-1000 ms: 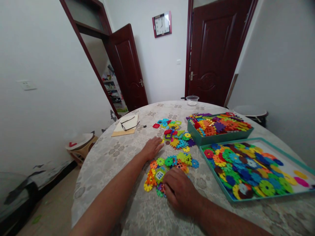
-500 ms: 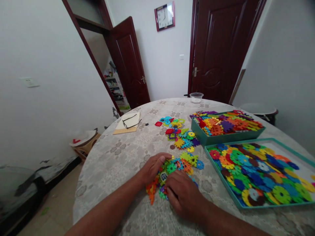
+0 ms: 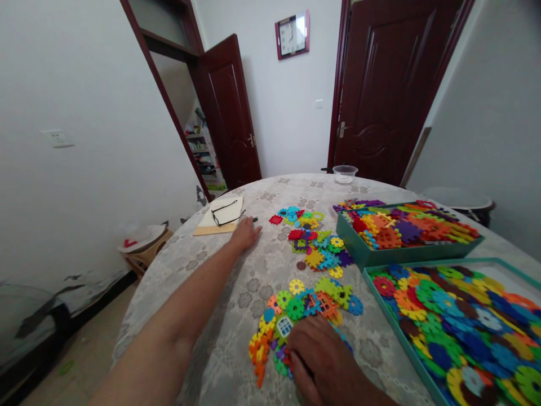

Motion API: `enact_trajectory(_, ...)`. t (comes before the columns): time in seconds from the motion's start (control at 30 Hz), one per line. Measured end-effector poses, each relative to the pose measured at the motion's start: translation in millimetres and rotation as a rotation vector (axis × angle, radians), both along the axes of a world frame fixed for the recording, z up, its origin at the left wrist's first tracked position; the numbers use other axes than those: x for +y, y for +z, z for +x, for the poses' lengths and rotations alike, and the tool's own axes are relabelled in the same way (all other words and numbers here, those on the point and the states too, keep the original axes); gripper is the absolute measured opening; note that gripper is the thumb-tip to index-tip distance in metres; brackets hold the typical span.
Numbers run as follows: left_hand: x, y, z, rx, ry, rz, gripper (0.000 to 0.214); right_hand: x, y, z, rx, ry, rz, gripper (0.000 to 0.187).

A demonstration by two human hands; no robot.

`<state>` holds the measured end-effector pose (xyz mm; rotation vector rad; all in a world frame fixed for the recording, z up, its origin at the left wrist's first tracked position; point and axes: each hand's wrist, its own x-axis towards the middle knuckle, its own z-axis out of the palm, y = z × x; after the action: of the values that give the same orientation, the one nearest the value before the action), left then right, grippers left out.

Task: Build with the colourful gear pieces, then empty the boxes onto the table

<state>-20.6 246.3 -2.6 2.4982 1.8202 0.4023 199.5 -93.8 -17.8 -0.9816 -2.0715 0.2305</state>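
Observation:
My left hand [image 3: 245, 232] reaches far forward and lies flat on the table, fingers stretched out, just right of the notepad with glasses [image 3: 221, 215] and close to a small dark piece [image 3: 255, 219]. It holds nothing. My right hand [image 3: 323, 361] rests palm down on the near cluster of joined colourful plastic gear pieces [image 3: 301, 307]; its fingers curl over the pieces at the cluster's near edge, and what they grip is hidden. A second loose pile of gear pieces [image 3: 313, 237] lies farther out.
A teal box [image 3: 372, 256] heaped with pieces stands at the right. A teal tray [image 3: 382, 307] of round pieces lies nearer. A clear plastic bowl [image 3: 345, 173] sits at the table's far edge. A stool [image 3: 143, 248] stands on the floor to the left.
My left hand left the near cluster and stretched forward to the left, beside the notepad. My right hand stayed on the cluster. The camera shifted slightly.

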Motion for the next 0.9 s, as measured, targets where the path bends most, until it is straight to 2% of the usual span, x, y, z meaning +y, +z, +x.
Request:
enact_trajectory(0.1,24,-4.6,-3,0.031,-0.025,-0.013,0.058,3,-5.7,0,-0.002,0.009,0.035,0.014)
enact_trajectory(0.2,37,-6.3,-2,0.037,-0.068,-0.024,0.057,2,-7.4,0,-0.005,0.008,0.022,0.015)
enact_trajectory(0.3,38,-7.7,2,0.019,-0.137,-0.048,0.059,0,-2.5,0,-0.012,0.000,-0.040,0.013)
enact_trajectory(0.37,28,-9.1,5,0.002,-0.204,-0.068,0.061,-2,2.6,0,-0.019,-0.007,-0.091,0.013)
enact_trajectory(0.47,-4,-10.1,11,-0.017,-0.322,-0.100,0.064,-3,8.5,0,-0.019,-0.008,-0.137,0.013)
enact_trajectory(0.6,-66,-6.4,22,-0.046,-0.483,-0.125,0.063,-4,10.4,0,-0.010,-0.012,-0.120,0.012)
enact_trajectory(0.73,-125,1.7,40,-0.137,-0.710,-0.149,0.058,-5,9.9,-1,-0.019,-0.018,-0.100,0.012)
enact_trajectory(0.9,-174,13.4,58,-0.168,-0.793,-0.241,0.053,-6,7.7,-2,-0.047,-0.053,-0.035,0.012)
